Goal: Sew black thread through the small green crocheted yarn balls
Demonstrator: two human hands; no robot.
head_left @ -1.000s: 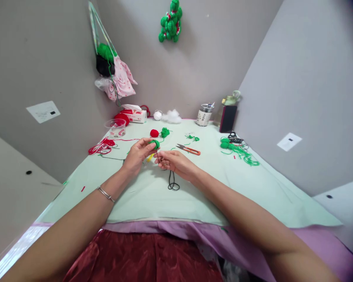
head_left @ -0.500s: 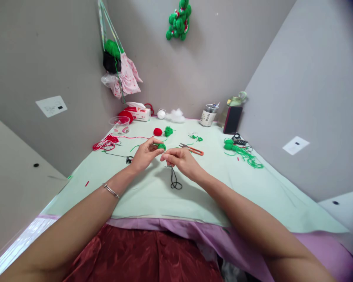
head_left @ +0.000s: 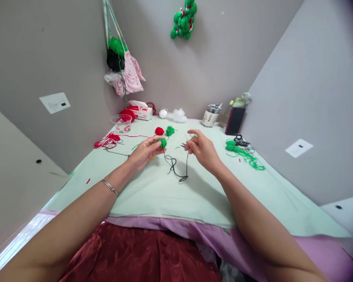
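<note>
My left hand [head_left: 145, 152] is closed round a small green yarn ball [head_left: 163, 143], holding it between thumb and fingers. Black yarn [head_left: 172, 164] runs down from the ball, loops loosely over the cloth and rises to my right hand [head_left: 202, 148]. That hand pinches the yarn's other end between thumb and fingers, and a thin sliver like a needle shows by the fingertips. Behind it, the blade tips of the thread snips [head_left: 183, 145] peek out; their orange handle is hidden. A red yarn ball [head_left: 159, 131] and a green yarn bundle [head_left: 170, 131] lie just beyond my left hand.
Red yarn [head_left: 107, 141] and a clear tub [head_left: 122, 124] are at left. A tissue box [head_left: 143, 113], white stuffing [head_left: 177, 115] and a pen jar [head_left: 210, 116] line the back. To the right stand a phone [head_left: 235, 121], with scissors [head_left: 238, 138] and green yarn strands [head_left: 248, 156] before it.
My right hand has moved away from the green ball to the right and slightly up, drawing the black yarn out between the hands. My left hand still holds the ball.
</note>
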